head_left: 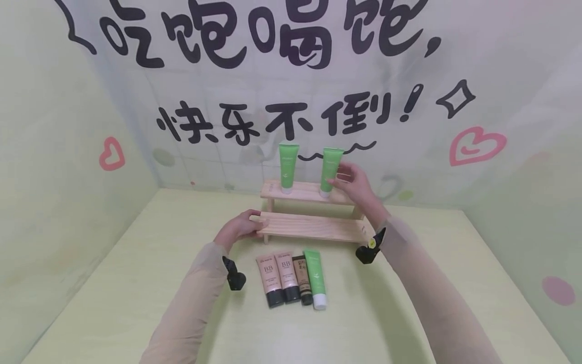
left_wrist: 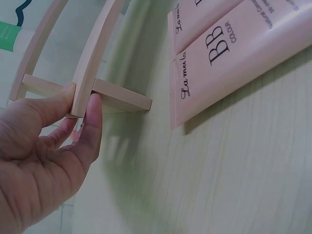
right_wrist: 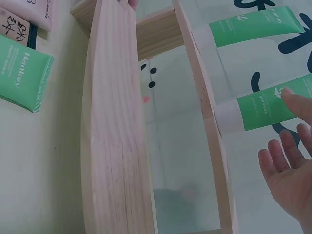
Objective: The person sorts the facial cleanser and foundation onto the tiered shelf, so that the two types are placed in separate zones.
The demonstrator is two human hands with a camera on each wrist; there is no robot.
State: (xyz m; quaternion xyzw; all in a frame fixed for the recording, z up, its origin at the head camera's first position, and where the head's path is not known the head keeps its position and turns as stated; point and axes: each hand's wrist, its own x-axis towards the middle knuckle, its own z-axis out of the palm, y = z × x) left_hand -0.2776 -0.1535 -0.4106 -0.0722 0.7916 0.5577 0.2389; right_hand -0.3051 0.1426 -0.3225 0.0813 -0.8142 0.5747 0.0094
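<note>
A two-step wooden display stand stands near the back wall. At its left end, my left hand pinches the lower step between thumb and fingers. Two green tubes stand upright, caps down, on the upper step: a left one and a right one. Beside the right tube is my right hand. In the right wrist view its thumb overlaps that tube, while the other fingers are spread loosely away from it.
In front of the stand lie two pink BB cream tubes with black caps, a small tan-and-black tube and another green tube, side by side on the pale table. Printed wall panels enclose the back and sides.
</note>
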